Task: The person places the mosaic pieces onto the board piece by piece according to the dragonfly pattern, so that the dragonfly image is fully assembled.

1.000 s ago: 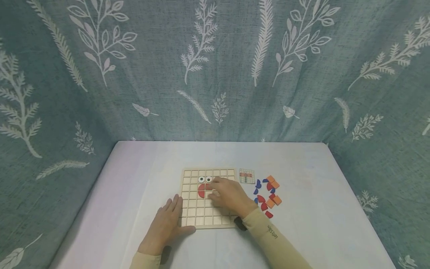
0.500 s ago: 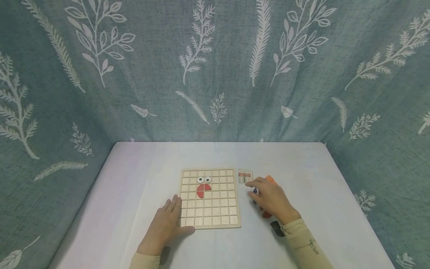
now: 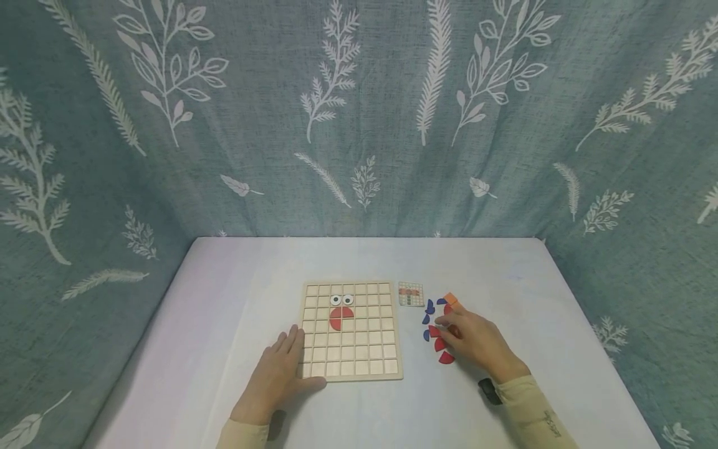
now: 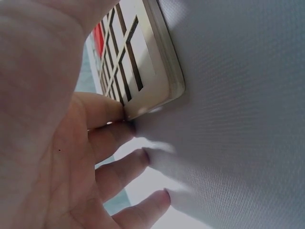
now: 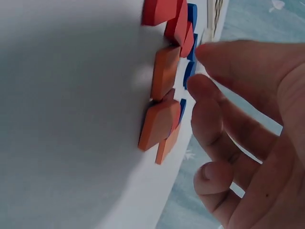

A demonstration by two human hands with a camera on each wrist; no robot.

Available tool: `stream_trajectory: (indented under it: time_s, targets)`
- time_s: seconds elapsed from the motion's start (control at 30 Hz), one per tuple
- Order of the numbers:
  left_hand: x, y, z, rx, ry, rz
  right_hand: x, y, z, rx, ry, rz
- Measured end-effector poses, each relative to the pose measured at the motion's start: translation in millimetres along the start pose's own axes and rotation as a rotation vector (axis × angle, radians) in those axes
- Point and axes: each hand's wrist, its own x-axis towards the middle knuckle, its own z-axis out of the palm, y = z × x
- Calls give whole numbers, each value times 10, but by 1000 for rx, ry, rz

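A square wooden grid board [image 3: 359, 349] lies on the table, with two eye discs [image 3: 341, 300] and red quarter-circle pieces [image 3: 335, 319] set in its cells. My left hand [image 3: 275, 377] rests at the board's front left corner, fingers along the left side and thumb at the front edge. Over the loose pieces right of the board hovers my right hand [image 3: 477, 342]. Its thumb and index finger are apart with nothing between them. Orange squares [image 5: 165, 71], red pieces [image 5: 158, 9] and blue pieces [image 5: 189, 75] lie beneath; the hand hides some in the head view.
A small pattern card [image 3: 411, 294] lies between the board and the loose pieces. White cloth covers the table [image 3: 269, 262]. A patterned curtain [image 3: 359, 174] stands behind it and along both sides.
My right hand has left the board, where a red piece now sits beside the other, and moved right to the loose pieces. The left hand has stayed in place.
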Motion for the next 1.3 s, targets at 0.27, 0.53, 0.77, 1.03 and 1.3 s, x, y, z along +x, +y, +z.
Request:
stream_trajectory:
  time_s: [0.27,0.53,0.77,1.03,1.3]
  targets:
    - [-3,9,-12,0,-8,-8,-127,-19,-29,-39,-71,32]
    - [5,5,-9,6,-6,-4,-270,-90,-43,-71,-121,65]
    - [5,2,-10,-3,-5,-7,-317,-101,-18,-109,-98,30]
    - [10,3,-14,-11,7,-1,-331,-145,5,-150,-47,9]
    - [2,3,-17,-9,15,8,-322,-145,25,-139,-36,-40]
